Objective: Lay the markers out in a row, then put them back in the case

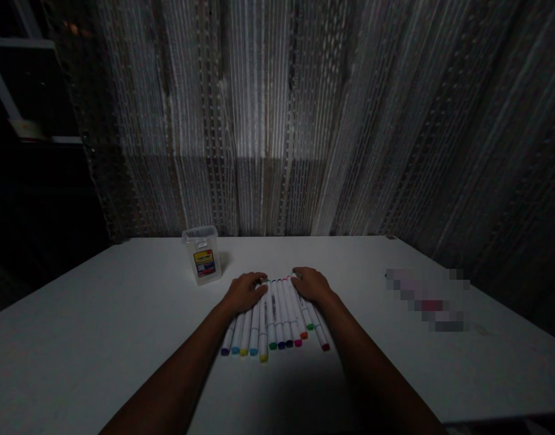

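Several white markers [280, 311] lie side by side in a row on the table, their coloured caps pointing toward me and their near ends uneven. My left hand [246, 292] covers the far left part of the row, thumb and fingers curled over the markers there. On the other side, my right hand [311, 284] curls round the far right ends, its thumb resting on the markers. Both hands touch the row, and the markers beneath them are partly hidden.
A clear plastic container [203, 256] with a yellow and blue label stands beyond my left hand. A pixelated patch [426, 302] covers something on the right of the white table [123, 338]. A striped curtain [259, 121] hangs behind the table; dark shelving [37, 90] is at left.
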`<state>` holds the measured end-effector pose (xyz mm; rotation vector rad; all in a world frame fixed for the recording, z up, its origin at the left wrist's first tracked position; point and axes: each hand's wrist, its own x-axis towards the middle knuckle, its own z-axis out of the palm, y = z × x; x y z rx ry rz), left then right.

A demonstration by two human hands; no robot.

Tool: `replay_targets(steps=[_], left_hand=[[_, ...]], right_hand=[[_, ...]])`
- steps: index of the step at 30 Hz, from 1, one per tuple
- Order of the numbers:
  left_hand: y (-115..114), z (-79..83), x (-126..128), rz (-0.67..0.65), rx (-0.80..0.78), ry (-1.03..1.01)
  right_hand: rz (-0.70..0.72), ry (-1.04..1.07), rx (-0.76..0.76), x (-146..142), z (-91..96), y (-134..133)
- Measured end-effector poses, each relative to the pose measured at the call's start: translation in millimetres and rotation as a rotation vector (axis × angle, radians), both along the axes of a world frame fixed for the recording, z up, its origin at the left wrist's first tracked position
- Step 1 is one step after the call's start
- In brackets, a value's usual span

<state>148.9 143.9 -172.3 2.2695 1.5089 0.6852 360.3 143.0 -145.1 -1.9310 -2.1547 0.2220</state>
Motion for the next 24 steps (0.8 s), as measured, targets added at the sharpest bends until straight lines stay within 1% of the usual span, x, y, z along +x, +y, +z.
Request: replay_targets(steps=[2, 8, 14, 18, 20, 24], left_hand=[[-0.3, 0.2, 0.1, -0.004, 0.003, -0.001], [0.3, -2.0, 0.1, -0.008, 0.009, -0.014], [1.4, -3.1, 0.1, -0.02, 0.017, -0.018], [1.6, -1.9, 0.8, -0.011, 0.002, -0.004], [1.5, -1.2, 1.2, -0.011, -0.001, -0.002], [0.6, -0.1, 1.8, -0.017, 0.0, 0.006]], right_hand=[[0.026, -0.002, -0.001, -0.5, -0.1, -0.4], [-0.015, -0.039, -0.025, -2.6, 0.9, -0.7], [-0.015, -0.035, -0.034, -1.1, 2.2, -0.4], [-0.014, 0.006, 0.025, 0.9, -0.5, 1.5], [0.018, 0.017, 0.048, 0.7, -1.5, 1.2], [0.1, -0.006, 0.006, -1.4, -0.4, -2.9]])
